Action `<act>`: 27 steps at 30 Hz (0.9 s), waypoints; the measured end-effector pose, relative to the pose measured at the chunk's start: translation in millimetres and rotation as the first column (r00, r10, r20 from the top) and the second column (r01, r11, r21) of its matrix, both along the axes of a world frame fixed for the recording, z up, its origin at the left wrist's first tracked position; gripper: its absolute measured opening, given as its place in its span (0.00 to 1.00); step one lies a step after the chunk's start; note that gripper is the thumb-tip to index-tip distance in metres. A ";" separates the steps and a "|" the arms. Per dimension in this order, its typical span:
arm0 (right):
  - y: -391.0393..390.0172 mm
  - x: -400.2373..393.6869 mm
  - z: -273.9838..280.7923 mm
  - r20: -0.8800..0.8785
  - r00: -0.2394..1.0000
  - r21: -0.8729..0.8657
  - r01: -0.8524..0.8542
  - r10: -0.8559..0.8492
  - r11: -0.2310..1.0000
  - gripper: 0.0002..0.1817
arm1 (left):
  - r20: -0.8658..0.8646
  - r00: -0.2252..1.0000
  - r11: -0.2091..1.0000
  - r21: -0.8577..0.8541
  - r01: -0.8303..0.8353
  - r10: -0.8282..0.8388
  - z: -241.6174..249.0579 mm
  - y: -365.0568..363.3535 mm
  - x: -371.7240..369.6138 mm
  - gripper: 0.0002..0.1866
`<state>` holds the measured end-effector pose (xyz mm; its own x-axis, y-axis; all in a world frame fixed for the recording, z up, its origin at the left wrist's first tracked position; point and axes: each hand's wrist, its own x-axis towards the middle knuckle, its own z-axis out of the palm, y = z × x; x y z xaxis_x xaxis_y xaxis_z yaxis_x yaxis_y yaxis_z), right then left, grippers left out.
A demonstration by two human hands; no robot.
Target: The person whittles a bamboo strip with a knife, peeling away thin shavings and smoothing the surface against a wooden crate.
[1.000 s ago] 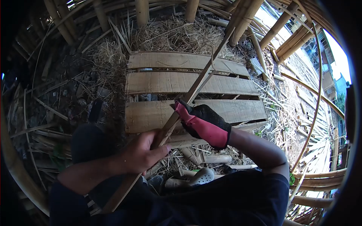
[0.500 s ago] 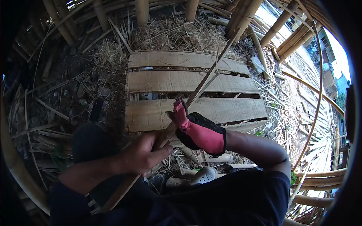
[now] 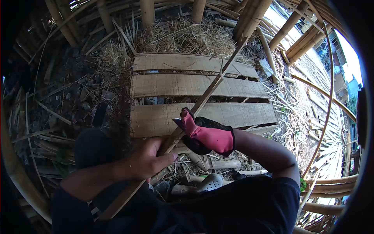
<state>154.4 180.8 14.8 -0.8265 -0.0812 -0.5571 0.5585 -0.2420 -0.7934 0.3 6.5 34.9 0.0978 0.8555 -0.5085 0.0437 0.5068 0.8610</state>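
Observation:
A long bamboo strip (image 3: 209,92) runs diagonally from my lap up across the slatted wooden bench. My bare left hand (image 3: 150,159) is closed around its lower part, thumb on top. Just above, my right hand (image 3: 208,135), in a pink and black glove, is closed at the strip with its thumb raised along it. A short pointed tip of a knife blade (image 3: 177,121) sticks out left of the gloved thumb; the handle is hidden in the glove. A thin curled shaving (image 3: 222,67) hangs on the strip's upper part.
The low bench of wooden slats (image 3: 167,119) stands in front of me. Straw-like shavings (image 3: 191,37) heap behind it. Bamboo posts (image 3: 251,19) rise at the back, and split bamboo covers the sunlit ground at right. A light perforated clog (image 3: 211,182) shows below.
My gloved right hand has shifted slightly down and right, and the blade tip has turned a little. The strip's upper end has swung slightly right; its loose shaving looks different. My left hand stays put.

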 end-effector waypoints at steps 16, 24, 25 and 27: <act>-12.7 -2.3 10.9 -0.231 0.895 0.965 0.261 0.381 -0.027 0.23 | -0.143 0.971 0.980 0.089 -0.181 0.192 -3.9 3.9 3.1 0.15; -6.9 -2.1 -3.0 -0.222 0.896 0.975 0.214 0.384 0.064 0.34 | -0.301 0.945 0.991 0.073 -0.110 0.127 -4.7 5.0 5.9 0.18; -5.1 -2.8 -10.4 -0.252 0.890 0.968 0.235 0.380 0.091 0.31 | -0.297 0.948 0.993 0.047 -0.107 0.116 -3.5 4.5 5.6 0.19; -3.7 -9.1 -19.3 -0.313 0.874 0.950 0.278 0.372 0.144 0.27 | -0.280 0.953 0.993 0.057 -0.105 0.117 -3.3 0.9 7.0 0.19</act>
<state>145.3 177.1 -4.5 -0.9669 0.1912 0.1688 0.1044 0.9005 -0.4222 7.3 7.4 31.7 -0.1418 0.8735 -0.4656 0.2335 0.4866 0.8418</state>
